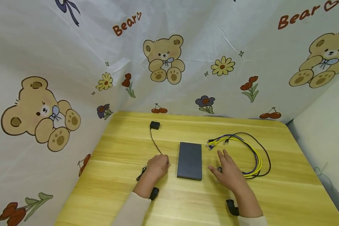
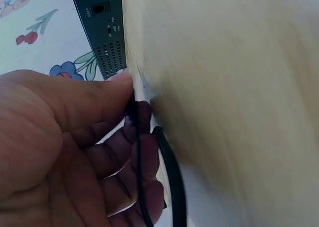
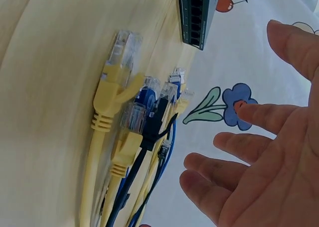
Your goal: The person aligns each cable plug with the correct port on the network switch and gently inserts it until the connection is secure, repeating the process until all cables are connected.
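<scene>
A dark grey network switch (image 1: 189, 161) lies flat between my two hands. My left hand (image 1: 157, 166) is at its left, thumb and fingers pinching the thin black cord (image 2: 139, 177) of a power adapter (image 1: 154, 125). The cord's plug tip (image 1: 169, 164) pokes out toward the switch, apart from it. A round power jack (image 2: 99, 9) shows on the switch's near side in the left wrist view. My right hand (image 1: 230, 174) hovers at the right with fingers spread, holding nothing. Close by it are yellow, blue and black network cables (image 1: 260, 163) with clear connectors (image 3: 124, 50).
The wooden table (image 1: 115, 185) meets a bear-print cloth (image 1: 186, 94) behind and at the left. The adapter's block sits toward the back left. More black cord (image 1: 141, 174) lies beside my left wrist. The network cables curve in a loop at the right.
</scene>
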`<state>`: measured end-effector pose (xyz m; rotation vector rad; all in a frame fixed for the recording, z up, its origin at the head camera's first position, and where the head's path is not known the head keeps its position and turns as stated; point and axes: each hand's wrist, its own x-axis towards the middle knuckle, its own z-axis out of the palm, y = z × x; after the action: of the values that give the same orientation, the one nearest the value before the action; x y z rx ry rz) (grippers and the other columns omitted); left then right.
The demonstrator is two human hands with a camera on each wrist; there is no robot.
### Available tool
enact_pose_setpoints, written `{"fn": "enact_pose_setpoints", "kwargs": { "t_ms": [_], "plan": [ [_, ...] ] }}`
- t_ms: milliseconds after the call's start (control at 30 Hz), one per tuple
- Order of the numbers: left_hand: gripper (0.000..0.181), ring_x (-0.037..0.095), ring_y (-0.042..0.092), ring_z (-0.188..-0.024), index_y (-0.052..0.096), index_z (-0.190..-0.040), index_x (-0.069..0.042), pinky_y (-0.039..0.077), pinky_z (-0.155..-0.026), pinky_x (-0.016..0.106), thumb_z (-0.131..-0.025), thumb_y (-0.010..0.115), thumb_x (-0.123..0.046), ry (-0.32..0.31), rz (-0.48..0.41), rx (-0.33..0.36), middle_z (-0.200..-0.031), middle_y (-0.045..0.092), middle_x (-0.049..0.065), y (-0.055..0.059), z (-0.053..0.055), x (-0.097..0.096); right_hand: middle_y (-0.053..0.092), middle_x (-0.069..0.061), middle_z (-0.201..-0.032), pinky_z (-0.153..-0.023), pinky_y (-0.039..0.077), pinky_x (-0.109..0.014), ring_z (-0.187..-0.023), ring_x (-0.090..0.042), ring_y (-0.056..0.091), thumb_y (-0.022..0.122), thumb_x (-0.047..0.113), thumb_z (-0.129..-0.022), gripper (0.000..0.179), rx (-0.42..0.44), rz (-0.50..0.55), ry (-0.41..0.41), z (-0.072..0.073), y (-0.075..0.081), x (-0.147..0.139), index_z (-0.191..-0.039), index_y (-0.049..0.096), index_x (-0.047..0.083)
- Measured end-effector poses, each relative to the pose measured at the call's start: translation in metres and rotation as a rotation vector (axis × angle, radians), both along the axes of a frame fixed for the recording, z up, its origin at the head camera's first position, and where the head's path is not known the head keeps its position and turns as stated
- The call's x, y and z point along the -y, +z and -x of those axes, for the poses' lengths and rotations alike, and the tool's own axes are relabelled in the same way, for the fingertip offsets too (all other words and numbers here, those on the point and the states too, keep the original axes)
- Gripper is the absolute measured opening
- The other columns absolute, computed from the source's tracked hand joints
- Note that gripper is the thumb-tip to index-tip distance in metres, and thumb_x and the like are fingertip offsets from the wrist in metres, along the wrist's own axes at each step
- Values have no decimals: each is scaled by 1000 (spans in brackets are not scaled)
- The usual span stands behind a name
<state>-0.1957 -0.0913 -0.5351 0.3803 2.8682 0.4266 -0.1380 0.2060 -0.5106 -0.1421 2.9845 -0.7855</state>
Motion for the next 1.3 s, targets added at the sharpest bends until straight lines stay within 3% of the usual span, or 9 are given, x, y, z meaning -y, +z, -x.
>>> {"fn": "enact_pose_setpoints", "kwargs": {
  "t_ms": [200,400,700,1000,1300],
  "plan": [
    [3,13,54,-67,64,-97,-21,44,-60,33,-98,64,-23,15,-32,-31,-79,62,-8,6,2,4,17,-33,-159,-102,32,-70,-141,-56,24,65,46,-94,88,-10,15,14,5,-5,11,-156,26,-3],
    [6,10,53,-63,69,-99,-26,42,-55,31,-98,64,-29,-6,-73,-46,-80,66,-12,4,1,3,17,-32,-159,-101,36,-69,-140,-57,27,75,42,-87,93,-56,-31,47,10,-8,33,-155,29,-2],
    [11,15,62,-74,70,-106,-20,48,-61,32,-97,66,-25,-6,-122,-28,-91,70,-7,1,-2,-2,10,-27,-163,-102,35,-69,-145,-57,13,76,57,-82,104,30,-61,70,16,-23,67,-159,26,7],
    [7,14,64,-73,76,-96,-22,48,-60,32,-94,70,-23,8,-129,-8,-90,72,-7,1,-2,-4,7,-26,-164,-102,37,-66,-147,-54,7,75,61,-80,107,40,-30,62,15,-27,77,-158,26,8],
    [7,16,66,-80,74,-99,-19,51,-67,35,-95,69,-20,-20,-122,-8,-91,71,-6,0,-5,-8,15,-34,-159,-101,42,-59,-145,-52,20,74,68,-75,114,65,-79,25,11,-26,89,-149,37,-10]
  ]
}}
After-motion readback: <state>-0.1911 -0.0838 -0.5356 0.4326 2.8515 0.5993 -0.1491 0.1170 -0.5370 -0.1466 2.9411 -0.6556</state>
